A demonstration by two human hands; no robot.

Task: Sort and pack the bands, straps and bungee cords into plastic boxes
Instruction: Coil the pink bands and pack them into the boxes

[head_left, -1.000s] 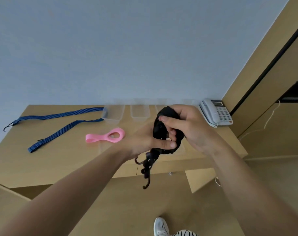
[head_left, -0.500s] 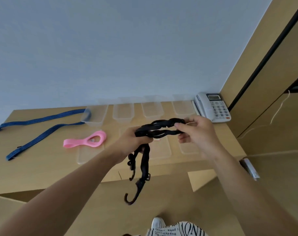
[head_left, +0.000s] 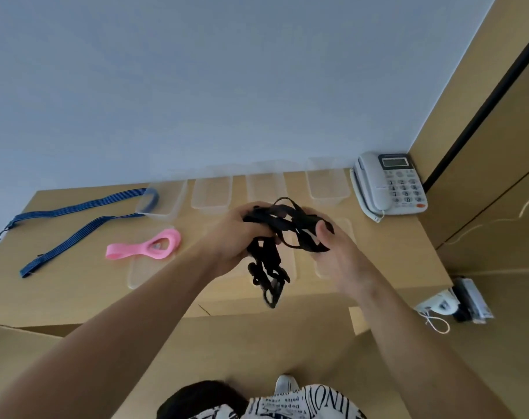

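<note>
wooden desk | leftmost box: blue cord end | both hands' fingers grip black cord

head-worn wide-angle view, looking forward and down, close over desk

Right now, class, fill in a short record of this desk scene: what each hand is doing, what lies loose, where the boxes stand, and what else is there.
left hand: grips the black bungee cord, bunched, above the desk
right hand: holds the cord's other loops, thumb on top
cord ends: dangle below the hands
blue bungee cord: on the desk, one end inside the leftmost plastic box
pink band: flat on the desk
other boxes: in a row by the wall, apparently empty
telephone: far right corner
</note>
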